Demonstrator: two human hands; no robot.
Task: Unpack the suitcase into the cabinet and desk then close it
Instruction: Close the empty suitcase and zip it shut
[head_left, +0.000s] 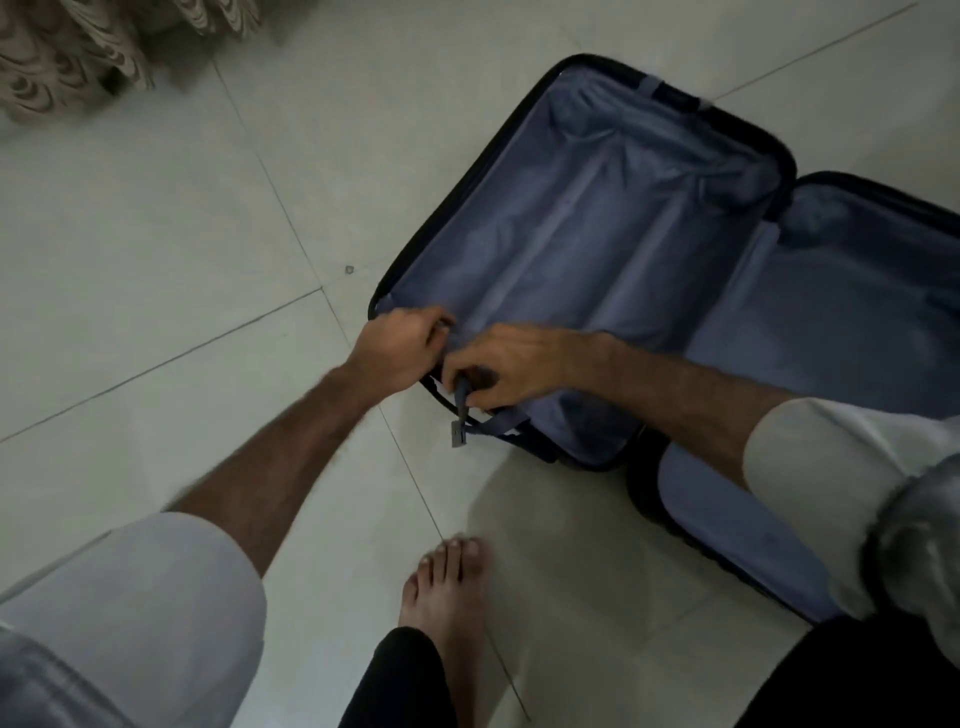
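While the dark hard-shell suitcase with pale blue fabric lining (597, 234) lies flat open on the pale tiled floor (182, 260), right of centre, both of its halves look empty, so the unpacking seems done and closing remains. The right hand (511, 364) pinches one blue webbing strap with a grey plastic buckle (462, 415) at the near rim; the left hand (402, 345), just beside it, curls over the lining edge at the near left corner. Tucking that strap fully inside first would likely keep it clear of the zip. One suitcase, one strap visible, two hands, one bare foot (447, 587).
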